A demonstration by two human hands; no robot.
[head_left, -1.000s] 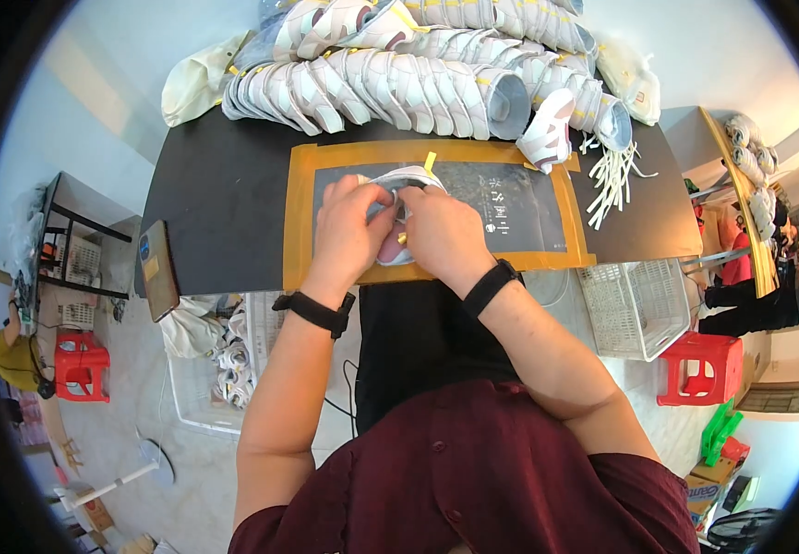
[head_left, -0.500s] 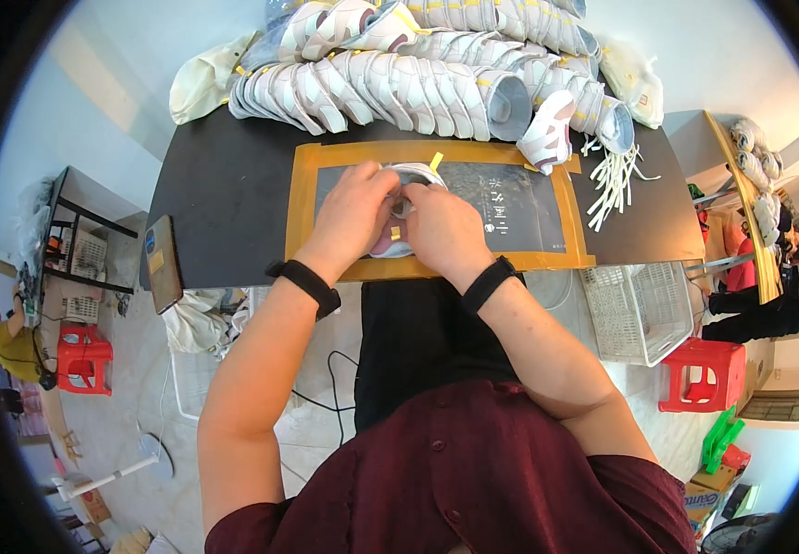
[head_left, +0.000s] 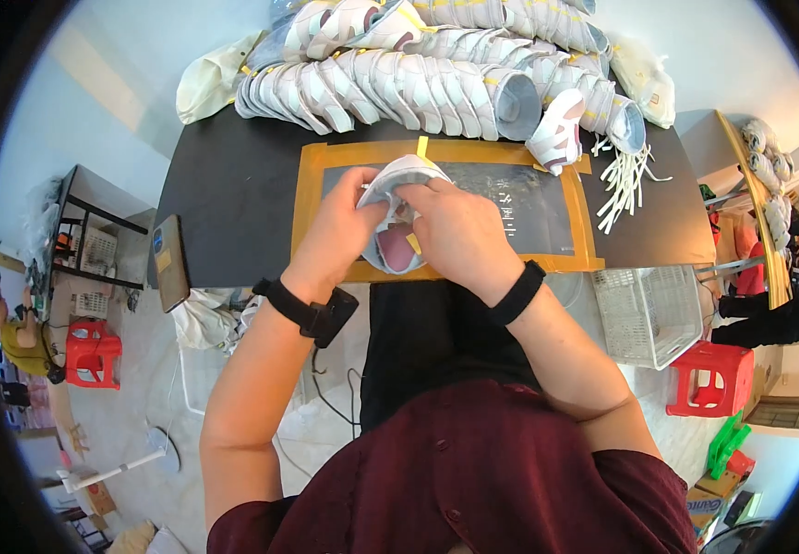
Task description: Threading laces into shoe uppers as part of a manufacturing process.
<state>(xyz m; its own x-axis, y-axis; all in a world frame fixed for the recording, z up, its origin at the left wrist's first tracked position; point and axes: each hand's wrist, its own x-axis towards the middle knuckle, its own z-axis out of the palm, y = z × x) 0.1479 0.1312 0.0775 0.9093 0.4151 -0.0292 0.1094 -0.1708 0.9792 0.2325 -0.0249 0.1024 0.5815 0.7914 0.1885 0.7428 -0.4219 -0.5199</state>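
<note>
Over the mat a shoe upper (head_left: 397, 251) is held up, pale grey and white with a mauve tongue and small yellow tabs. My left hand (head_left: 336, 226) grips its left edge, thumb toward the opening. My right hand (head_left: 462, 229) has its fingers on the right rim and reaching into the opening; the fingertips are partly hidden. Beneath lies a dark mat (head_left: 533, 208) bordered with brown tape. Beyond it, long nested rows of similar shoe uppers (head_left: 390, 92) lie across the table, with one single upper (head_left: 558, 134) at the right end.
White laces (head_left: 623, 185) hang together at the table's right. A phone (head_left: 169, 263) lies at the left edge of the black table (head_left: 224, 198). White plastic baskets (head_left: 648, 314) and red stools (head_left: 711, 379) stand around. Other people are at work at far left and right.
The upper has been lifted and tilted so its opening and mauve tongue show more. My hands have moved slightly apart, and my left wrist has turned.
</note>
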